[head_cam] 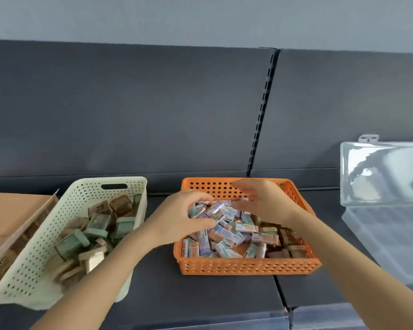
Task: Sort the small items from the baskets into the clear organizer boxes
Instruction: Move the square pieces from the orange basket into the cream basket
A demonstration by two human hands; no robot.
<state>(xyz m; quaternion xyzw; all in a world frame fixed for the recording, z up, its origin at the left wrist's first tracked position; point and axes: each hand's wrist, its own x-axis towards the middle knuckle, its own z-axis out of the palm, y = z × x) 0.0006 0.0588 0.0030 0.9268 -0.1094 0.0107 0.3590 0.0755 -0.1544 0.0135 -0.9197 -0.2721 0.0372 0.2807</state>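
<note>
Both hands are inside the orange basket [248, 265], which stands on the dark tabletop [200, 294]. The left hand [184, 217] has its fingers and thumb curled around a few of the small packets [234, 231] at the far left of the pile. The right hand [265, 201] is over the same pile with its fingers nearly straight and holds nothing; it looks blurred. The cream basket [34, 258], with brown and green blocks [98, 222], stands left of it. The clear organizer box [382, 172] is at the far right.
</note>
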